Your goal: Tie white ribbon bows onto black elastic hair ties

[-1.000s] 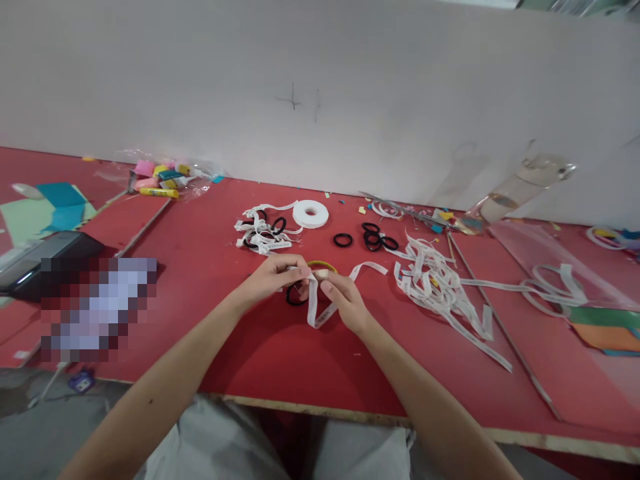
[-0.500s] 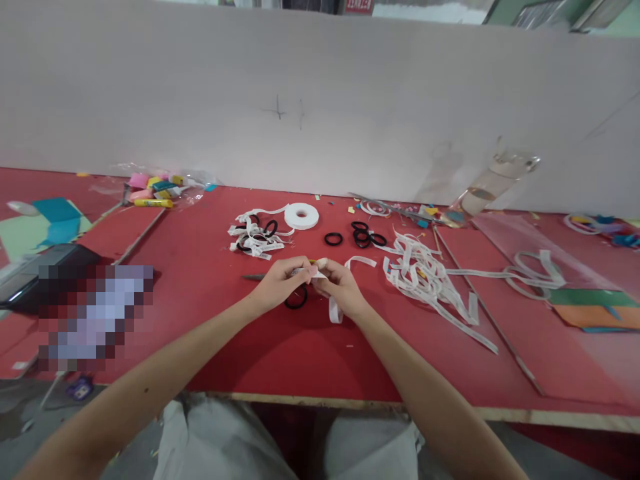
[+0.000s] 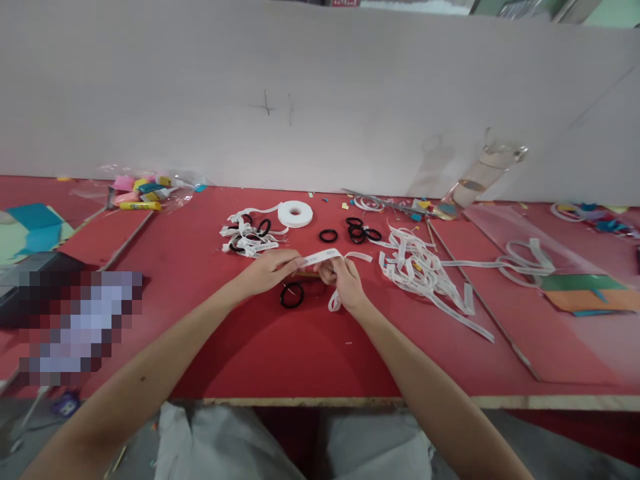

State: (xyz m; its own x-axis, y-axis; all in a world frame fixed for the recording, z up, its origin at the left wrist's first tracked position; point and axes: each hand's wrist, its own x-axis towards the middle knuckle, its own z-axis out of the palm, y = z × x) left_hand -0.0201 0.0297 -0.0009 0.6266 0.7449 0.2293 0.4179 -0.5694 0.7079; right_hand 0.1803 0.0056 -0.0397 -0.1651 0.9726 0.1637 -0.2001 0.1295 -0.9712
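Stretched between my two hands is a white printed ribbon (image 3: 321, 256). My left hand (image 3: 273, 270) pinches its left end. My right hand (image 3: 343, 277) grips it at the other side, and a loop of ribbon hangs down below those fingers. Just under my hands a black hair tie (image 3: 292, 295) lies on the red table. Beyond them are a white ribbon roll (image 3: 295, 214), a lone black hair tie (image 3: 329, 235) and a small cluster of black hair ties (image 3: 357, 232). Left of the roll sits a heap of hair ties with ribbon (image 3: 250, 237).
A tangled pile of printed ribbon (image 3: 417, 263) lies to the right. Scissors (image 3: 385, 203) and a leaning clear bottle (image 3: 480, 177) are near the grey wall. A plastic bag of colourful pieces (image 3: 143, 190) lies back left, a black case (image 3: 37, 280) at far left.
My hands have moved apart from being close together, drawing the ribbon out straight between them. The whole view has shifted slightly.
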